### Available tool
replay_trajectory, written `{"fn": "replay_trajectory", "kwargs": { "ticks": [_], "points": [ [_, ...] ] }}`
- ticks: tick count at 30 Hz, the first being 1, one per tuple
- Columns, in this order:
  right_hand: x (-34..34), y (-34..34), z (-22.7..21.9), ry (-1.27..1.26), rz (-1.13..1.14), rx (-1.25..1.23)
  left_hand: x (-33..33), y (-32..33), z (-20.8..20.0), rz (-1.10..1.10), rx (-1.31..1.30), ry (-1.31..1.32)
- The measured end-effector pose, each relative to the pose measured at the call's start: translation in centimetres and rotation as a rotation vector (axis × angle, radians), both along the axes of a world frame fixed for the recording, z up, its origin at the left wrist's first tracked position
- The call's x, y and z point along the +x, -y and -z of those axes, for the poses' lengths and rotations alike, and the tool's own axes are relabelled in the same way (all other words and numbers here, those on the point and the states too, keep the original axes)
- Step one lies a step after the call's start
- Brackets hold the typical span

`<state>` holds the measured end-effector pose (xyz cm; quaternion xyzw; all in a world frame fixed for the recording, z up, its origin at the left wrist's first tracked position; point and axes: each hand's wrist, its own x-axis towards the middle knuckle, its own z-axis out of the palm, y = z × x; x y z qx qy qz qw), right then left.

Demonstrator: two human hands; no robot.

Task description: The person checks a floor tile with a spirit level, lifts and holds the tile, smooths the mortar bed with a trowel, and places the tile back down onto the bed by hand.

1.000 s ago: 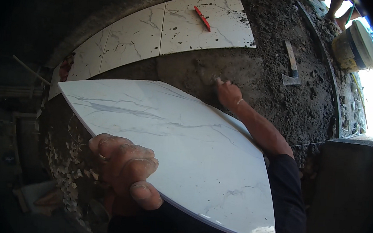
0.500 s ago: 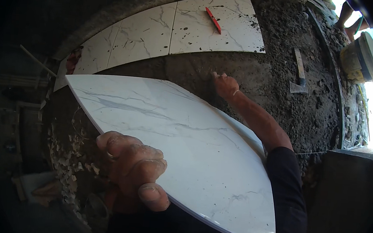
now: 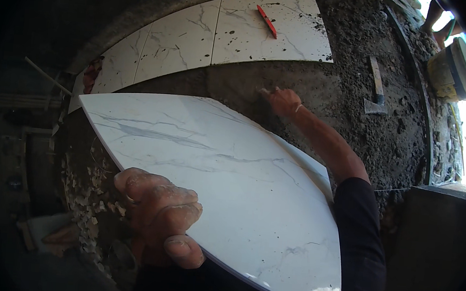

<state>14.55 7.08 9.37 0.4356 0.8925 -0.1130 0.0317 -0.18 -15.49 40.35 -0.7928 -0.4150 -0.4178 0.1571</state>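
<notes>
A large white marble-patterned tile (image 3: 225, 172) is tilted up close in front of me. My left hand (image 3: 159, 211) is closed round its near edge, with the thumb below and the fingers bent over. My right arm reaches past the tile's right side. Beyond it, my right hand (image 3: 285, 101) is low over the grey mortar bed (image 3: 237, 85). Its fingers are drawn together and point left, with a pale tip; anything between them is too small to name. Along the far side lie several matching laid tiles (image 3: 180, 45), specked with mortar. A red spirit level (image 3: 266, 22) rests on the rightmost one.
On the rough mortar at right lies a hatchet-like tool (image 3: 376, 94) with a wooden handle. A long straight bar (image 3: 413, 77) runs beyond it. A whitish bucket (image 3: 455, 72) stands at the far right, with part of a person behind. Reddish cloth (image 3: 92, 74) lies at far left.
My right hand has moved slightly left and nearer over the mortar. The held tile and my left hand have shifted a little to the left.
</notes>
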Motion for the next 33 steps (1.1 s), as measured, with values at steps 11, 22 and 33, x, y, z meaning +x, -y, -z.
{"fn": "replay_trajectory", "kwargs": {
  "ticks": [11,22,33],
  "points": [
    [13.2,7.9,-1.1,-0.018,0.142,-0.116,-1.2,0.5,-0.4,0.016,-0.094,-0.100],
    [7.0,7.4,-2.3,-0.052,0.144,-0.076,-1.7,0.5,-0.2,0.066,-0.144,-0.145],
    [1.8,-0.6,1.5,0.018,0.015,0.087,-0.2,0.2,0.8,0.027,-0.136,-0.050]
  ]
}}
